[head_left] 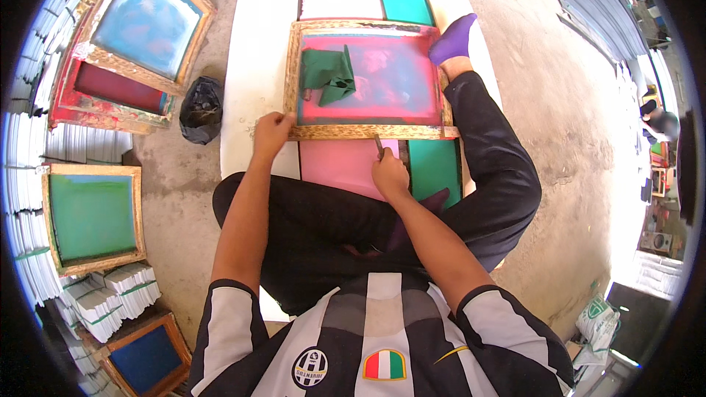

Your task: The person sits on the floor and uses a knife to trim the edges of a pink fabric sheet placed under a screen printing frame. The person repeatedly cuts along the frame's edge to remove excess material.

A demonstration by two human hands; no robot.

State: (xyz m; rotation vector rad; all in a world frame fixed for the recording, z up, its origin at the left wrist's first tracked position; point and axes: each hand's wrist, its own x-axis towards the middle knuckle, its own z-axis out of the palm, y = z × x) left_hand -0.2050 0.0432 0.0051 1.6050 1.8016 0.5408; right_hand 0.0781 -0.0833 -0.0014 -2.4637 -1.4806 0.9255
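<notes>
While the wooden printing frame (371, 77) lies flat on the long white surface (254, 66) before the seated person, the left hand (273, 131) is closed over its near left corner and the right hand (388, 173) pinches a thin dark tool (379, 145) against its near rail. A slip of that tool could likely nick the mesh, or the frame could shift on the pink sheet (346, 162) beneath. Left of the frame sit a black bag (201, 109), more frames (92, 217) and paper stacks (118, 290) on concrete floor (559, 103).

Bright, even daylight over my lap; soft shadows only. White glare lower right. Fisheye bends edges, black corners. Far right blurred; centre sharp.
</notes>
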